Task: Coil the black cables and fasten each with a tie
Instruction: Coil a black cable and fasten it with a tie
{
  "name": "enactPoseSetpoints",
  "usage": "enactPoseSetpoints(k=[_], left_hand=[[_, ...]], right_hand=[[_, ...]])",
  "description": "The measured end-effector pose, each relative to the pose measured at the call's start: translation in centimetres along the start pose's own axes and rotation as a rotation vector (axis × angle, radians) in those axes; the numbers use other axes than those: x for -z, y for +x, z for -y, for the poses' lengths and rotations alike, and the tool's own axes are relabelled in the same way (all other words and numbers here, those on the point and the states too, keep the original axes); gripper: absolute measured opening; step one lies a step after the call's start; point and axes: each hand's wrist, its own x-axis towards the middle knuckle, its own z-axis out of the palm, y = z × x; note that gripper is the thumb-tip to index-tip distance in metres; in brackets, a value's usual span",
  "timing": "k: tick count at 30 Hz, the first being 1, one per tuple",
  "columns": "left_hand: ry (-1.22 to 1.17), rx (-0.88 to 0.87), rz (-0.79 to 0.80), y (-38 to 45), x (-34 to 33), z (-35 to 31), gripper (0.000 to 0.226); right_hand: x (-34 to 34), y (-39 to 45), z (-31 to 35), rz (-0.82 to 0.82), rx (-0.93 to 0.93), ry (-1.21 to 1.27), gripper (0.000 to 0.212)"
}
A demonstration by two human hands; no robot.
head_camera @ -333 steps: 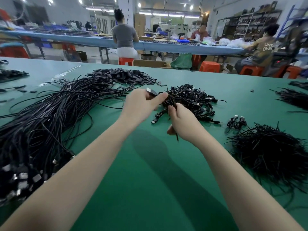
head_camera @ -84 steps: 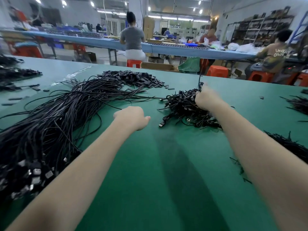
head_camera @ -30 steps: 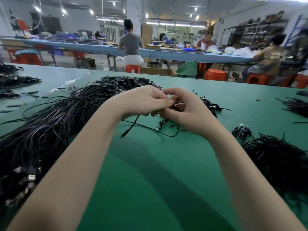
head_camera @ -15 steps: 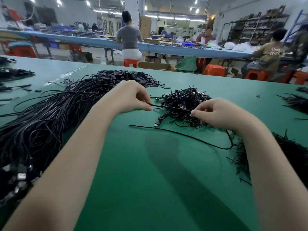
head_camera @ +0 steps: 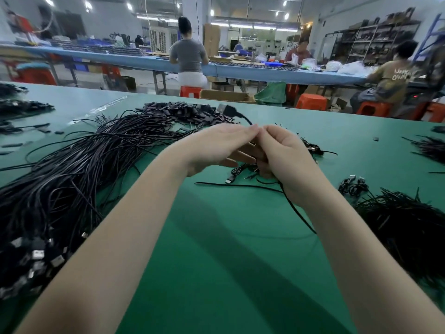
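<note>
From my seat the bundle of loose cables (head_camera: pixel 60 179) fills the 9 o'clock side of the green table (head_camera: pixel 216 237), its long axis running from the plug ends at 8 o'clock, cut off by the frame edge, up toward 11 o'clock, where it meets a heap of small black pieces (head_camera: pixel 187 112) too blurred for me to name

At the centre the left hand (head_camera: pixel 216 148) has its fingers nearly straight, the fingertips meeting the right hand's up top; I see no curl around anything, though its palm side is hidden from me

The cable (head_camera: pixel 240 185) being worked rises from between the two hands, its USB plug (head_camera: pixel 225 109) sticking up toward 11 o'clock and smeared by motion. The rest trails on the table at 6 o'clock of the hands, lying roughly 9 to 3, then runs along the right wrist toward 5 o'clock

The right hand (head_camera: pixel 281 153) is curled, pinching the cable near the fingertips. It hides most of the pile of coiled cables (head_camera: pixel 313 148) behind it

At 3 o'clock one coiled cable (head_camera: pixel 352 185) lies alone, just beside a dark mass of ties (head_camera: pixel 404 225) whose single strands I cannot separate; another black clump (head_camera: pixel 431 148) is cut off at the right edge
</note>
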Motion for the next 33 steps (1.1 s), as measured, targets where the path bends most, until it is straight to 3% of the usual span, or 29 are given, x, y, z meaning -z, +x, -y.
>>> enactPoseSetpoints(k=[2,5,8,12,14,16,18,20,22,24,27,29,30,33], left_hand=[[-0.061,-0.009,-0.069,0.1,-0.6,-0.3,0.041],[-0.097,-0.021,-0.127,-0.1,-0.8,-0.7,0.052],[-0.386,-0.063,-0.149,-0.5,0.2,-1.4,0.057],[-0.911,-0.191,0.102,-1.5,2.6,-2.0,0.057],[-0.908,-0.210,0.382,-2.1,3.9,-1.6,0.058],[-0.670,-0.165,0.585,-2.5,4.4,-0.8,0.057],[-0.255,0.000,0.552,-2.1,3.5,0.0,0.059],[-0.039,0.150,0.447,-1.5,2.0,0.3,0.060],[-0.151,0.107,0.264,-0.6,0.7,0.1,0.055],[-0.425,-0.011,0.030,-0.3,0.6,-0.6,0.056],[-0.771,-0.193,-0.121,-0.7,2.0,-1.9,0.059],[-0.902,-0.302,-0.068,-1.8,2.9,-2.4,0.058],[-0.911,-0.324,-0.018,-2.5,3.4,-2.6,0.056],[-0.673,-0.285,0.271,-4.3,4.6,-2.8,0.056]], right_hand=[[-0.6,-0.2,-0.2,0.036,0.033,-0.048,0.033],[-1.0,-0.3,-0.7,0.148,-0.002,0.068,0.030],[-0.7,-0.2,-1.5,0.367,-0.091,0.199,0.028],[1.0,-0.4,-2.7,0.650,-0.270,0.002,0.037],[1.9,-0.3,-2.7,0.562,-0.251,-0.194,0.040],[2.9,0.1,-2.2,0.358,-0.200,-0.237,0.042],[3.4,0.5,-1.4,0.193,-0.174,-0.103,0.039],[3.0,0.3,-0.3,0.163,-0.108,-0.040,0.036],[1.7,-0.2,0.5,0.202,-0.019,0.019,0.032],[0.8,-0.7,0.7,0.265,0.012,0.127,0.027],[0.5,-1.1,-0.4,0.580,-0.102,0.155,0.027],[0.8,-1.2,-1.6,0.780,-0.223,0.028,0.028],[1.1,-1.1,-2.2,0.778,-0.255,-0.055,0.028],[2.4,-0.1,-2.6,0.416,-0.195,-0.260,0.036]])
